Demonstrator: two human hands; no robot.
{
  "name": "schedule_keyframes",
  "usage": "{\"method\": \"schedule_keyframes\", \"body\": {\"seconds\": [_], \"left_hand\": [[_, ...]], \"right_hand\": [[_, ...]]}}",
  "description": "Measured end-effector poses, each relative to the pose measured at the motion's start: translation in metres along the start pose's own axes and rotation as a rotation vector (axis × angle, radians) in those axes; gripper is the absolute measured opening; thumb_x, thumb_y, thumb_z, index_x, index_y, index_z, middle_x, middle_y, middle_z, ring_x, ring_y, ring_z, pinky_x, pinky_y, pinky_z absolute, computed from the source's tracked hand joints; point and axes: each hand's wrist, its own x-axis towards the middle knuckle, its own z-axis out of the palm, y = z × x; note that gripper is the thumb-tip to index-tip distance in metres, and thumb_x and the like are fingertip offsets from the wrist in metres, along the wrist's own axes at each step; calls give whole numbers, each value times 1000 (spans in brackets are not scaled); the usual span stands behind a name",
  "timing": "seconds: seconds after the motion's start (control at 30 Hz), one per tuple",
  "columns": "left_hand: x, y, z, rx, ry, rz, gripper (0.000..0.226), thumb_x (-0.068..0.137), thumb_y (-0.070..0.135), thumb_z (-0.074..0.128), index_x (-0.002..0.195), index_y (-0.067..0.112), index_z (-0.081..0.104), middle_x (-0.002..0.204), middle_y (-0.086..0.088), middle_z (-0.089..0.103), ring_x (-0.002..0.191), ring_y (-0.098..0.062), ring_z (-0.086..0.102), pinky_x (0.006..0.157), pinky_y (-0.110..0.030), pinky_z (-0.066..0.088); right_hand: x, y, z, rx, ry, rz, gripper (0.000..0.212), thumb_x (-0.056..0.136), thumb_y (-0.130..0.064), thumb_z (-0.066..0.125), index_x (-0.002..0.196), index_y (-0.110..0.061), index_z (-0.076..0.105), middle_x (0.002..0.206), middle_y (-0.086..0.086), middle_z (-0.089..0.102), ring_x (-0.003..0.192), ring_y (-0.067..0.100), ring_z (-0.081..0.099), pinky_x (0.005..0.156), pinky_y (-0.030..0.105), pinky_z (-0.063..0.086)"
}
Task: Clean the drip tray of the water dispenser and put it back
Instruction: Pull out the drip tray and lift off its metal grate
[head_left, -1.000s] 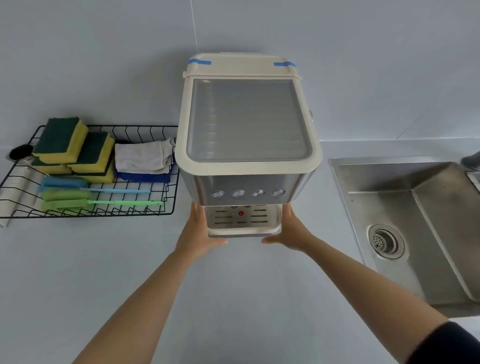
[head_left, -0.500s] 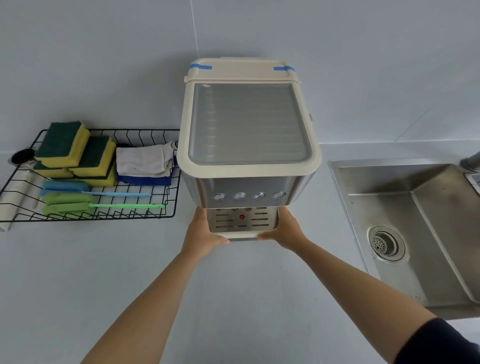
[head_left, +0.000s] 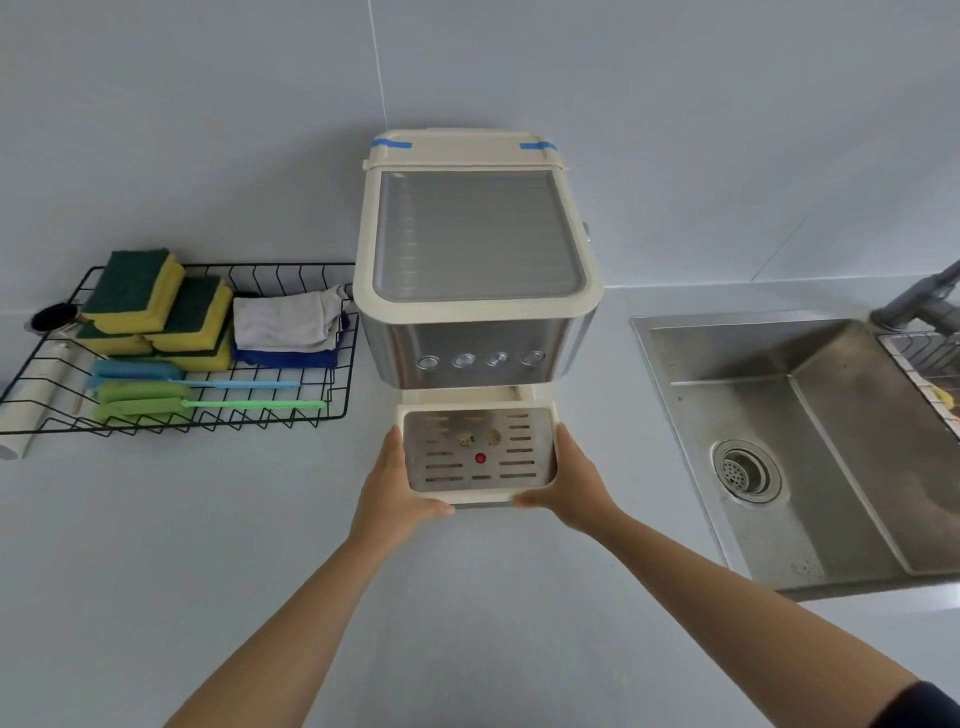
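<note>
Each hand, left (head_left: 390, 494) and right (head_left: 572, 486), has its grip pinching a near corner of the tray (head_left: 478, 453), which sits mostly clear of the dispenser (head_left: 475, 270); the sink (head_left: 810, 447) lies right, nearer the right hand.

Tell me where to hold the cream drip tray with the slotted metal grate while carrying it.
Hold the cream drip tray by its two short side walls, one hand from each side, as the left hand and right hand do now. It is wide, shallow and carries loose debris on the grate, so a level two-sided grip suits it.
</note>
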Motion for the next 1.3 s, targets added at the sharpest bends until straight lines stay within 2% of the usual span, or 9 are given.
{"method": "schedule_keyframes", "body": {"seconds": [0.2,0.4,0.7,0.87,1.07,1.3], "left_hand": [[-36,-5,8,21,-22,25,89,54,16,85,124,25,32,114,6,51,101,-11,53,75,-23,51],[-75,-19,20,10,-33,-41,89,54,14,84,126,20,32,117,2,52,104,-15,55,83,-34,54],[-109,-33,37,37,-39,-89,102,57,18,83,137,20,20,125,4,48,105,-10,53,84,-26,53],[-121,-35,43,66,-50,-98,111,59,21,83,141,21,9,130,5,43,102,-3,47,81,-15,45],[-130,-36,49,93,-54,-114,110,60,20,82,141,21,8,133,1,42,108,-9,52,83,-25,53],[-132,-36,49,128,-99,-121,115,64,22,81,143,21,-2,140,-1,30,119,-11,43,88,-26,50]], "right_hand": [[-38,15,8,9,-4,4,76,57,-14,84,117,-20,38,113,-2,54,102,13,56,66,15,50],[-72,27,16,13,-27,21,78,56,-14,84,118,-25,38,112,-6,53,99,8,55,64,13,50],[-107,41,24,27,-53,42,79,56,-11,83,116,-29,36,112,-7,53,97,3,53,60,4,48],[-120,49,26,17,-60,33,78,57,-11,84,116,-26,36,111,-7,52,94,-1,53,61,3,48],[-129,55,28,4,-56,4,78,59,-12,83,118,-25,35,112,-7,51,95,-4,52,64,3,48],[-129,57,26,-30,-74,-14,81,60,-13,83,123,-22,33,117,-4,50,96,0,52,63,2,47]]}}
